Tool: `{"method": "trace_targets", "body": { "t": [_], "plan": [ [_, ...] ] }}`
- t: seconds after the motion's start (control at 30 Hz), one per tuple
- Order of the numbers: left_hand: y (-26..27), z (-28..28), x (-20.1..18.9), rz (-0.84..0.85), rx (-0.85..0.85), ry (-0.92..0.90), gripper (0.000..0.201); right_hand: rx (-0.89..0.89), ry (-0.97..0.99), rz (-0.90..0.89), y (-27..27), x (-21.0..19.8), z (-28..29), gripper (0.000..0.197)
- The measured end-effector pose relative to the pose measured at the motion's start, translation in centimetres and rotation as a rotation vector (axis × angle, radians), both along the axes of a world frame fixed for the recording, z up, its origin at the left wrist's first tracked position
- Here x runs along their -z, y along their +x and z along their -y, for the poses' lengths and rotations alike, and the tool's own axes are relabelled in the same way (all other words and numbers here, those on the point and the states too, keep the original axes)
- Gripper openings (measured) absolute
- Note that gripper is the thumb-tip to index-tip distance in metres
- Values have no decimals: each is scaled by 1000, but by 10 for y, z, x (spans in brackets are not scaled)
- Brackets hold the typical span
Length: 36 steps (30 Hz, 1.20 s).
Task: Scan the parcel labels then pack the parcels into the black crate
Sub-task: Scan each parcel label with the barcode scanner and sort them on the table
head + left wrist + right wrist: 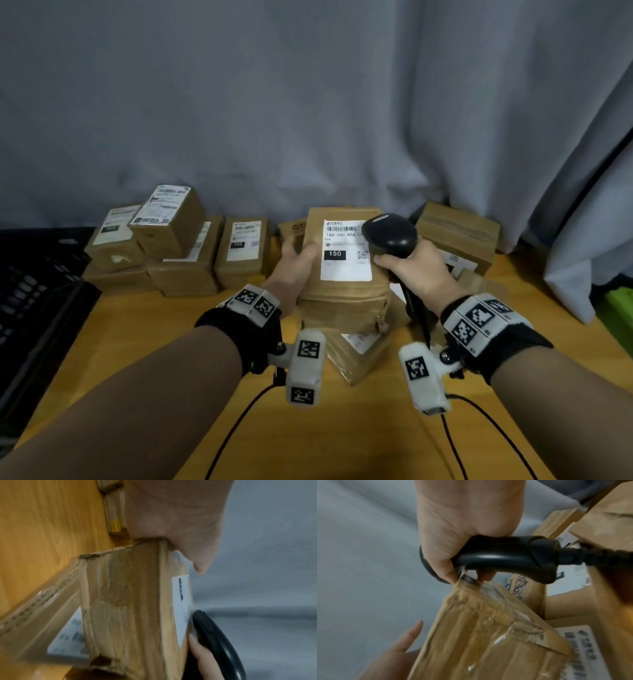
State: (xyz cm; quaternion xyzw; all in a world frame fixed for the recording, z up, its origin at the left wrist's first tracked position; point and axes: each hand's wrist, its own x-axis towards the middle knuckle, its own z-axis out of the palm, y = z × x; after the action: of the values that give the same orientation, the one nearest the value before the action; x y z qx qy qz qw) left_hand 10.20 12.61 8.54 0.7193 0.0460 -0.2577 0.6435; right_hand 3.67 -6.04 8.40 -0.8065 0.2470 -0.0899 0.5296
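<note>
A brown cardboard parcel (342, 298) with a white label (346, 253) marked 150 is held tilted above the table. My left hand (294, 260) grips its left side, thumb on the top face. My right hand (411, 270) grips a black barcode scanner (390, 234) whose head hangs over the label's right edge. In the left wrist view the parcel (126, 608) fills the middle, with the scanner (217, 641) beside its label. In the right wrist view my fingers wrap the scanner handle (501, 557) just above the parcel's taped end (488, 635). The black crate (30, 308) stands at the left.
Several labelled brown parcels (171, 246) are stacked at the back left, and more (459, 233) lie at the back right. Another parcel (359, 353) lies flat under the held one. Grey curtain (308, 102) hangs behind the wooden table (144, 329). Cables (479, 428) trail toward me.
</note>
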Motion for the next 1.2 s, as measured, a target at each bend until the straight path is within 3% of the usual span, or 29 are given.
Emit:
{"method": "trace_targets", "body": {
  "t": [0.07,0.1,0.27,0.47,0.53,0.67,0.77,0.93,1.1,1.2],
  "plan": [
    [7,-28,-3,59,-122,14,42,18,19,77,5,-8,-19,40],
    [13,-44,-3,65,-138,13,46,21,34,102,9,-12,-31,38],
    [33,-128,-2,54,-32,103,36,-35,67,116,38,-7,-115,32],
    [46,-249,34,-23,-79,289,61,-167,194,-113,53,52,-221,22],
    [49,-282,50,-30,-125,337,61,-224,217,-176,58,71,-258,16],
    [59,-335,73,-8,-182,407,59,-302,251,-243,71,101,-329,31],
    [74,-370,87,66,-155,663,69,-287,207,-255,78,111,-358,35],
    [82,-380,93,133,102,1094,74,-174,135,-267,86,109,-362,39],
    [62,-341,102,261,705,1205,96,-117,126,-256,92,108,-347,34],
    [61,-340,114,282,764,1294,90,-68,145,-267,94,110,-343,36]
  ]
}}
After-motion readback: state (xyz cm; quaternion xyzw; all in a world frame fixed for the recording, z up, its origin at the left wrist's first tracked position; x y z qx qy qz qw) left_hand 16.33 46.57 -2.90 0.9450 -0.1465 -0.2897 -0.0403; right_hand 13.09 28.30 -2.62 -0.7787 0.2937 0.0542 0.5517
